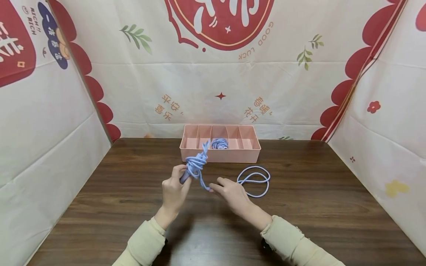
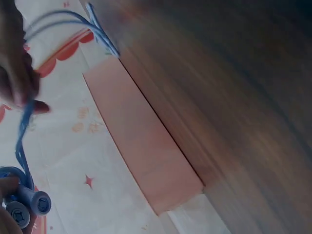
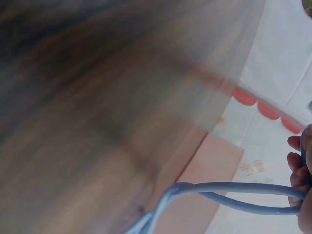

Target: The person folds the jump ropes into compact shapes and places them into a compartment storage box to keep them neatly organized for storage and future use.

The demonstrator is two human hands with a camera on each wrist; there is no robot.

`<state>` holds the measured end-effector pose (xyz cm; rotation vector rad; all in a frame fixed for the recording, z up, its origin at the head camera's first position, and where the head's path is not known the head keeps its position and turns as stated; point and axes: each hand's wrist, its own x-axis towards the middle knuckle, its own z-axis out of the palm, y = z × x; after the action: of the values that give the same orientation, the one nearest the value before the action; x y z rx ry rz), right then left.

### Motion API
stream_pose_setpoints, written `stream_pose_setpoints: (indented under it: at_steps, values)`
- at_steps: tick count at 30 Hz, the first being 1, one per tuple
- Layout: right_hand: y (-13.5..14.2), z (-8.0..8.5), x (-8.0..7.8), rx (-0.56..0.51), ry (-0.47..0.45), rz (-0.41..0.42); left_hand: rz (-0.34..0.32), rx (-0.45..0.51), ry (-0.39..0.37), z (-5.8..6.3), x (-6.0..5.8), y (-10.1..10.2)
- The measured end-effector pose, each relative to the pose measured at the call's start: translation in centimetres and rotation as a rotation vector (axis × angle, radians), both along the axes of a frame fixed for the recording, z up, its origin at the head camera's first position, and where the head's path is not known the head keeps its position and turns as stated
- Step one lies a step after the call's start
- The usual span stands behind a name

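A blue jump rope [image 1: 196,164] is wound in several turns round its own handles. My left hand [image 1: 174,192] grips the handles, and two handle ends [image 2: 39,202] show in the left wrist view. My right hand [image 1: 233,194] pinches the rope a little to the right of that bundle, with a short length hanging between the hands. Beyond the right hand, loose rope loops [image 1: 264,171] lie on the table. In the right wrist view, doubled rope [image 3: 234,187] runs out of the right fingers [image 3: 296,178].
A pink divided box [image 1: 221,156] stands at the back of the brown wooden table [image 1: 133,207]. Its middle compartment holds a coiled blue rope [image 1: 219,143]. White printed cloth [image 1: 219,77] hangs behind the table and at both sides.
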<state>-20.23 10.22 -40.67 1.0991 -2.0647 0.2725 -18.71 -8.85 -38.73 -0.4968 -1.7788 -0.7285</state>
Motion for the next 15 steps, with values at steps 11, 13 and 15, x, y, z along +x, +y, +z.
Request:
stream_pose_setpoints:
  at_steps: [11, 13, 15]
  values:
    - [0.4, 2.6, 0.7, 0.184, 0.304, 0.12, 0.094, -0.258, 0.024, -0.9, -0.2, -1.5]
    - [0.7, 3.1, 0.6, 0.22, 0.332, 0.135, 0.063, -0.334, 0.032, -1.0, -0.1, -1.6]
    - [0.9, 3.6, 0.6, 0.255, 0.35, 0.152, 0.016, -0.401, 0.027, -1.0, -0.1, -1.7]
